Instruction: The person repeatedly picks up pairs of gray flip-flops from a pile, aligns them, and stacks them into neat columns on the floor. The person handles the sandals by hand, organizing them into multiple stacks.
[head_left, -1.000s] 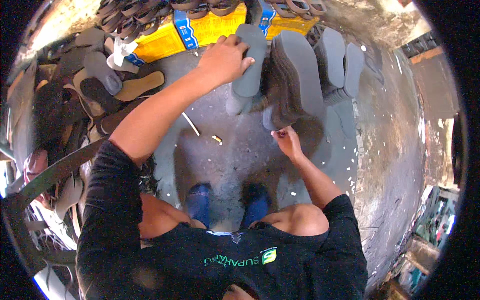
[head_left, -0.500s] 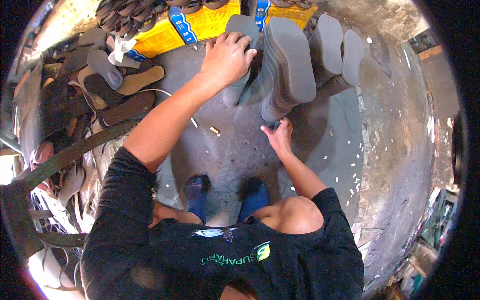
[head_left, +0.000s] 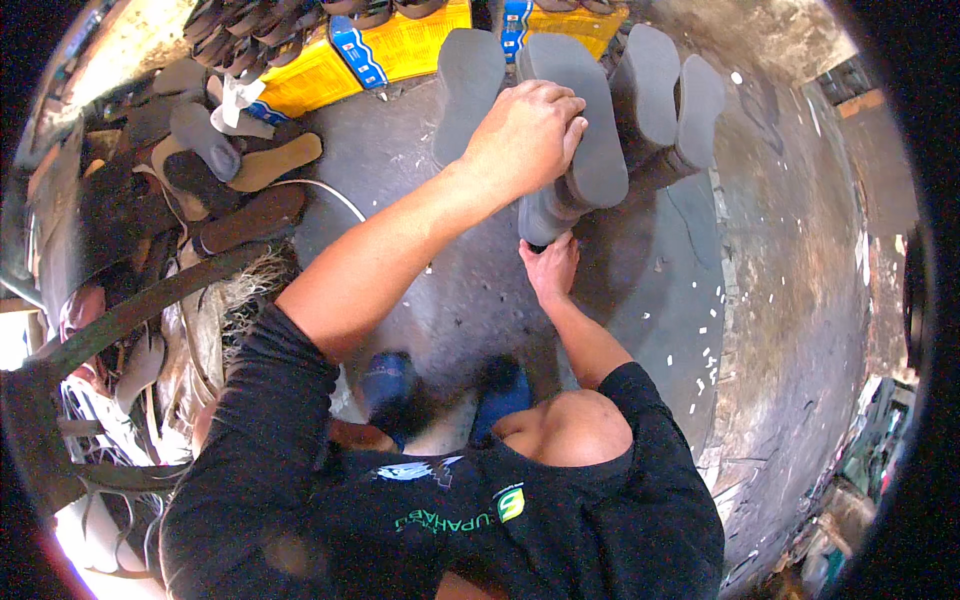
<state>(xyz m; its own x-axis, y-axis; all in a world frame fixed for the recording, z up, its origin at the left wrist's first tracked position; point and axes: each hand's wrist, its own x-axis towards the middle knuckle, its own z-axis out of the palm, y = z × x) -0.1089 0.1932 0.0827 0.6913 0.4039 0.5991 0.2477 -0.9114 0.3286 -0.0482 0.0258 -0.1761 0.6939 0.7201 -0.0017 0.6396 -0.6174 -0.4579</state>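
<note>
A tall middle stack of grey foam shoe soles (head_left: 602,150) stands on the floor in front of me. My left hand (head_left: 530,135) is bent over the stack's left side, fingers curled, the thumb by the top sole; the hand hides that edge. At the near lower end, my right hand (head_left: 551,268) is closed on the stack, thumb at its left corner beside a dark gap. Just left of it lies another pile of grey soles (head_left: 468,85), touched by neither hand. To the right stand two narrower sole stacks, one (head_left: 650,90) beside the other (head_left: 702,110).
Yellow and blue boxes (head_left: 415,50) stand at the back, with dark sandals (head_left: 240,35) piled on top. Loose soles and scraps (head_left: 275,163) heap up on the left, near a dark bar (head_left: 160,300). White bits (head_left: 703,330) litter the floor at right. My feet (head_left: 390,385) are below.
My left hand has left the left pile and moved right onto the middle stack, uncovering the left pile's top sole. My right hand stays at the stack's near end.
</note>
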